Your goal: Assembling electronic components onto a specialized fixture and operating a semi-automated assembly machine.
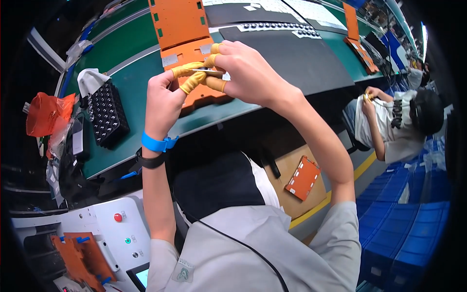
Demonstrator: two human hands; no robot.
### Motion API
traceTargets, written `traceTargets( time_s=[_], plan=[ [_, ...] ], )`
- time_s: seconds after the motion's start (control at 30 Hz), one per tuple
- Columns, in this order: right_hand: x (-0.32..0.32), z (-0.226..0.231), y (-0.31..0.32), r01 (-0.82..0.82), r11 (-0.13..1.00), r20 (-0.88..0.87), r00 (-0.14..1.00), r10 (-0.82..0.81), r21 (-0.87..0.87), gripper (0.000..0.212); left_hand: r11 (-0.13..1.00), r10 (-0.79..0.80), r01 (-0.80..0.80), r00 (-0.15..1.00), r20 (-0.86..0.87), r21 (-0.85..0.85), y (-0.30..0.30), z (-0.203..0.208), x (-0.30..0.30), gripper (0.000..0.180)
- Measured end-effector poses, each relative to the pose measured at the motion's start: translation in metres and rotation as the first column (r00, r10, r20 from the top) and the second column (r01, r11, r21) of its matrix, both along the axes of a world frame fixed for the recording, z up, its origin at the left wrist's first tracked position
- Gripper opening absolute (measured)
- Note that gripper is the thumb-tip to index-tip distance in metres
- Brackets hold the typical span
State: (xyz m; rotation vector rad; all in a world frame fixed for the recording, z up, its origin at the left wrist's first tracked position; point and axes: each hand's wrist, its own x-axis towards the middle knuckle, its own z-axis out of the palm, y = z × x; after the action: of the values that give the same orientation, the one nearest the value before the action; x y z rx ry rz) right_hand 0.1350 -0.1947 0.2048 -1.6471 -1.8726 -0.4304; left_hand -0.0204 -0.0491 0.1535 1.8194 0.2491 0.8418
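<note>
Yellow finger cots cover fingertips on both of my hands. My left hand and my right hand meet over an orange fixture, pinching a small thin flat piece between them. Its edge looks pale and faces me; the rest is hidden by my fingers, so its kind does not show. The fixture lies on the green bench with its hinged orange panel raised at the back. Light metal-looking plates sit on it near my fingers. A blue strap circles my left wrist.
A black tray of small round parts stands left, beside a red-orange bag. Rows of dark round parts lie on a black mat. A co-worker sits at right near blue bins. An orange plate lies lower right.
</note>
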Motion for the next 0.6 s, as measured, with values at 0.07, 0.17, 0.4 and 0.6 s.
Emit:
traceTargets(
  time_s=[0.07, 0.17, 0.4, 0.6],
  plan=[
    [-0.006, 0.003, -0.011, 0.009, 1.000, 0.006, 1.000, -0.009, 0.011, 0.027, 0.998, 0.020, -0.020, 1.000, 0.002, 0.057, -0.009, 0.000, -0.005, 0.024],
    [-0.017, 0.009, -0.024, 0.053, 0.999, 0.010, 0.999, -0.053, -0.003, 0.027, 0.991, 0.066, -0.064, 0.998, -0.014, 0.119, -0.021, 0.006, -0.014, 0.023],
    [-0.037, 0.025, -0.038, 0.115, 0.991, -0.076, 0.990, -0.120, -0.073, 0.030, 0.993, 0.087, -0.096, 0.989, 0.116, 0.071, -0.047, 0.023, -0.025, 0.020],
    [-0.039, 0.032, -0.042, 0.191, 0.972, -0.101, 0.973, -0.206, -0.133, 0.028, 0.983, 0.155, -0.168, 0.976, 0.155, 0.078, -0.047, 0.028, -0.026, 0.024]
  ],
)
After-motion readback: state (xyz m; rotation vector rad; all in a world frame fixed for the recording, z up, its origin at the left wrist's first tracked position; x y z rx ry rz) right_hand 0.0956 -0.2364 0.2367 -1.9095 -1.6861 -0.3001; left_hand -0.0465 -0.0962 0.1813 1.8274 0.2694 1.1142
